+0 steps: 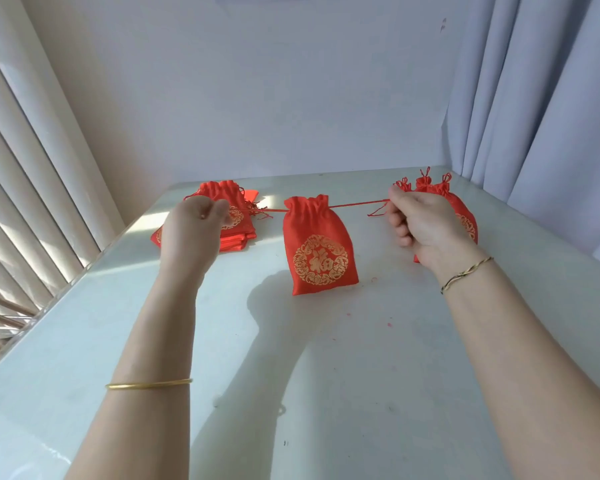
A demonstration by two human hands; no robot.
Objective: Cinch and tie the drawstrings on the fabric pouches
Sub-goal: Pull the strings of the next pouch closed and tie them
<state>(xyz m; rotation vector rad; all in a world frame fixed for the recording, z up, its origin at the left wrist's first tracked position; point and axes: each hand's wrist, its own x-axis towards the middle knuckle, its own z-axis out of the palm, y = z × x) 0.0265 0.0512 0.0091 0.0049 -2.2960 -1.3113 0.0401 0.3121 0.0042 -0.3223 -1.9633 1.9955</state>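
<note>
Pouch in work: the red pouch (317, 245) with the gold round emblem hangs between your hands at the middle of the view, its neck gathered tight and its bottom edge at or just above the bench (326, 375); whether it touches cannot be told.
Drawstring: the red drawstring (357, 203) runs taut out of the neck toward 3 o'clock and toward 9 o'clock, one end to each hand.
Left hand: your left hand (193, 225) sits at 9 o'clock of the pouch, fingers (222, 206) pinched closed on the left end of the cord.
Right hand: your right hand (426, 223) sits at 3 o'clock of the pouch, fingers curled into a fist around the right end, with a loose tail of cord hanging just beside the knuckles.
Flat stack: a stack of red pouches (236, 220) lies on the bench at 10 o'clock, partly behind your left hand.
Tied group: tied pouches (444, 199) with knotted tops stand at 2 o'clock, partly behind your right hand.
Wrists: a gold bangle (149, 385) on your left forearm, a thin bracelet (465, 274) on your right wrist.
</note>
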